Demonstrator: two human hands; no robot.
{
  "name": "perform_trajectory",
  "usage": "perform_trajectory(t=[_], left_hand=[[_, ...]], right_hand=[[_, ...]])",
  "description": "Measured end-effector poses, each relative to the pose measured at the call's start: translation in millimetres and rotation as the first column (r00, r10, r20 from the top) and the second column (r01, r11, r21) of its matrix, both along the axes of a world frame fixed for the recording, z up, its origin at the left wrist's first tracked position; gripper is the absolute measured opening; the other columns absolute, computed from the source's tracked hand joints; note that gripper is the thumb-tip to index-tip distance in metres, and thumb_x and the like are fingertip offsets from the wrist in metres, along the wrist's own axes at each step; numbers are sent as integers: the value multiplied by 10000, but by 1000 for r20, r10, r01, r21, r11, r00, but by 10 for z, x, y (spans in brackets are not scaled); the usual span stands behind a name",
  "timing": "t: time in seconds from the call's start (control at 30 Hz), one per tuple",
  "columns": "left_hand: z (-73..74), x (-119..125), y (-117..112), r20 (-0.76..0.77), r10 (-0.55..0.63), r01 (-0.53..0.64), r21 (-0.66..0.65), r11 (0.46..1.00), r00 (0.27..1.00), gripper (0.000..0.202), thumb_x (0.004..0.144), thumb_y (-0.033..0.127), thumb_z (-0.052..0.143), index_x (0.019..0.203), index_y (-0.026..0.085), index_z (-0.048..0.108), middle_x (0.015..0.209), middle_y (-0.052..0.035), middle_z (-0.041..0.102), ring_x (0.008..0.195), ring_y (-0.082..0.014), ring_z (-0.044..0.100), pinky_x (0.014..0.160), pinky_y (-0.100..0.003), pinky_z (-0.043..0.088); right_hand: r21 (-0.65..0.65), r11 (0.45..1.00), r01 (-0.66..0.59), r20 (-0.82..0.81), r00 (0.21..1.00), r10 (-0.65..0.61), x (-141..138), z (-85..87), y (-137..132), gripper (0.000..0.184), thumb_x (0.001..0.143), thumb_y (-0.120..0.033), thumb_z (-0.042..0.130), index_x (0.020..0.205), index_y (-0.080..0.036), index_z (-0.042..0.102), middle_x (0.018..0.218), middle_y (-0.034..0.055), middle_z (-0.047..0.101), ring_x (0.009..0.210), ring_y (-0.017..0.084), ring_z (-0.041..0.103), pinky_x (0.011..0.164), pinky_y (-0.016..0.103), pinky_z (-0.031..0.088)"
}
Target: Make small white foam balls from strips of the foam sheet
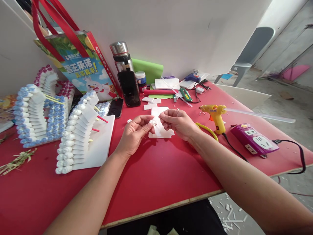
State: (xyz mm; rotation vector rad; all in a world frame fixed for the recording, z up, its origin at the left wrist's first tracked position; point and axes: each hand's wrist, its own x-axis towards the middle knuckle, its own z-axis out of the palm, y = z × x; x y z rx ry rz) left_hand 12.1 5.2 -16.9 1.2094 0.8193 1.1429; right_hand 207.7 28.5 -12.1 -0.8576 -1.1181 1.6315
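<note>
My left hand (137,130) pinches a small white roll (153,123) between thumb and fingers; it looks like rolled paper or thin sheet. Just to its right is my right hand (174,122), its thumb and fingers pressed together. Whatever may be in that pinch is too small to make out. Beneath both hands lies a stack of thin white sheets (160,133), partly covered by the fingers. A similar small white roll (129,121) rests on the red table (146,173) beyond my left wrist.
Left stand a white curved model edged with rolls (78,133), a blue-and-white one (31,114) and a bag (80,68). Behind are a phone (128,88) against a steel flask (119,49) and a green cutter (186,94). Right are a yellow glue gun (216,117) and purple power strip (254,138).
</note>
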Motion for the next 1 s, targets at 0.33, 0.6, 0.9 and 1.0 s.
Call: perform_trajectory(t=[0.33,0.6,0.9,1.0], left_hand=[[-17,7,3,40,-40,39,26,999,998,154,903,270,678,1020,177,715,861,-33,638,679,-106,581,675,-257,487],[-19,-13,63,204,-20,27,-36,999,979,131,929,262,637,910,162,719,807,-32,612,621,-83,521,625,-232,465],[-52,-18,81,267,6,21,-99,995,964,118,916,237,650,912,151,731,802,-36,625,601,-78,520,611,-225,475],[-60,-19,87,278,12,19,-107,994,961,108,912,233,655,936,153,723,798,-33,631,586,-74,522,596,-222,473]], right_hand=[[-70,997,22,60,998,-18,-69,45,-50,524,765,-576,760,577,-180,471,447,-73,376,364,46,317,376,218,241],[135,988,73,17,997,-76,-141,51,-100,282,700,-341,832,814,-150,658,672,-23,613,543,84,539,498,221,425],[166,986,12,81,996,-25,-188,18,-145,249,770,-277,745,969,-128,740,821,37,712,575,91,558,577,263,468],[193,981,-2,105,994,-19,-191,10,-150,260,785,-288,740,989,-127,734,856,52,723,598,100,566,584,269,473]])
